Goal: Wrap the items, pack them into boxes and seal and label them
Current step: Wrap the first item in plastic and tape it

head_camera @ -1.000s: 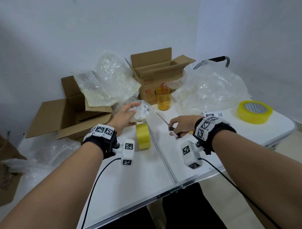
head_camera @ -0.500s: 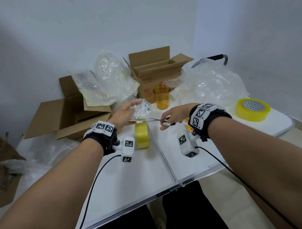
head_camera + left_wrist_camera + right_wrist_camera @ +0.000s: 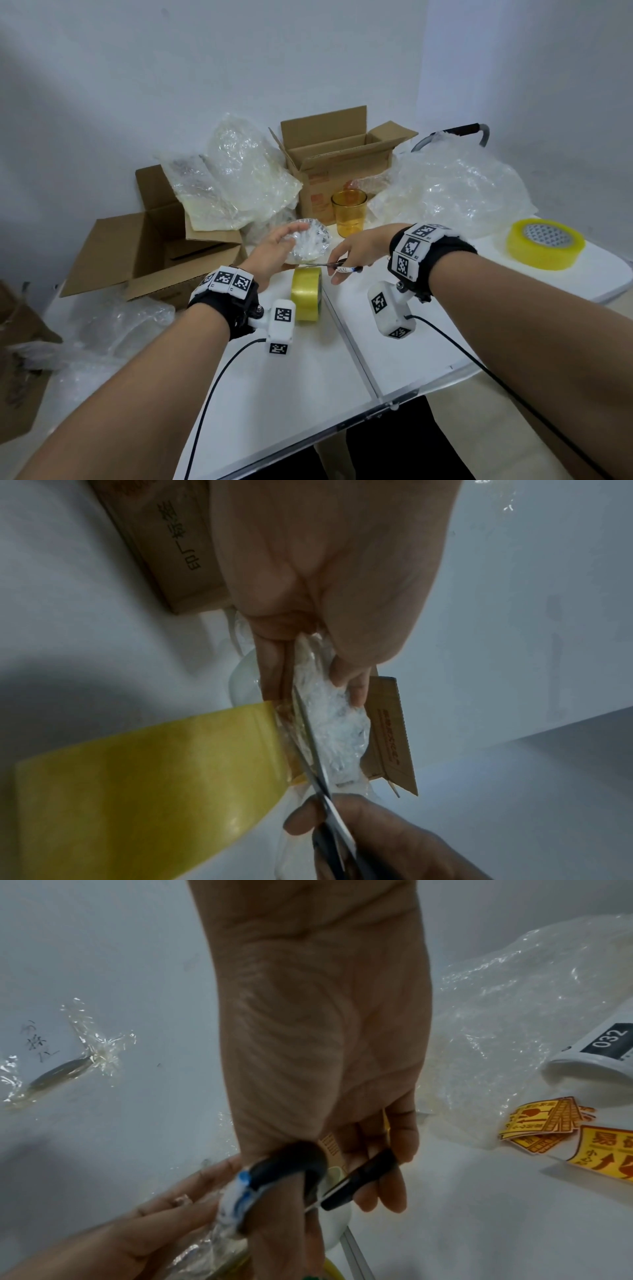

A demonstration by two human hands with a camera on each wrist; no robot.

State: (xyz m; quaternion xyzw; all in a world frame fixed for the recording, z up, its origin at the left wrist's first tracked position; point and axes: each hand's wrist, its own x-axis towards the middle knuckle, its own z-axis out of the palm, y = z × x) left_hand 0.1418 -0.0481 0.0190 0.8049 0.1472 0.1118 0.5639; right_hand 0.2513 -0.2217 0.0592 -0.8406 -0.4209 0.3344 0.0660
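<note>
My left hand (image 3: 274, 245) holds a bubble-wrapped item (image 3: 310, 241) above the table, fingers and thumb curled round it (image 3: 329, 715). A strip of yellow tape runs from the item down to the upright tape roll (image 3: 306, 294) below it (image 3: 147, 791). My right hand (image 3: 356, 248) grips black-handled scissors (image 3: 337, 268); the blades (image 3: 310, 739) lie against the tape right beside the wrapped item. In the right wrist view, thumb and fingers sit in the scissor handles (image 3: 291, 1169). An amber glass cup (image 3: 348, 212) stands unwrapped behind the hands.
Two open cardboard boxes stand at the back (image 3: 337, 154) and left (image 3: 137, 253). Bubble wrap is heaped at the back (image 3: 239, 178), right (image 3: 455, 185) and left (image 3: 116, 322). A second tape roll (image 3: 544, 243) lies far right. Yellow fragile stickers (image 3: 555, 1126) lie on the table.
My right hand swung the scissors left from over the table to the tape under the wrapped item. The left hand kept holding the item almost still.
</note>
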